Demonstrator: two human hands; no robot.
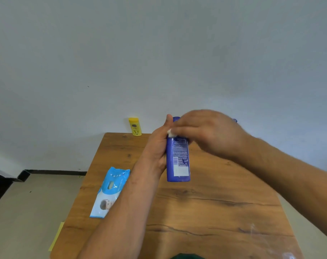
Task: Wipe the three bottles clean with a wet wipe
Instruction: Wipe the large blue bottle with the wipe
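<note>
My left hand (159, 144) holds a blue bottle (178, 161) upright above the table, its printed back label facing me. My right hand (209, 133) presses a small white wet wipe (171, 133) against the bottle's upper part, and it is blurred. A yellow bottle (135, 126) stands at the table's far edge, left of the hands. A sliver of another bluish object (234, 120) shows behind my right hand; the rest of it is hidden.
A blue and white wet wipe pack (110, 191) lies flat near the left edge of the wooden table (205, 212). A pale wall rises right behind the table. The floor lies to the left, with a yellow sheet (56, 237) at the table's near left corner.
</note>
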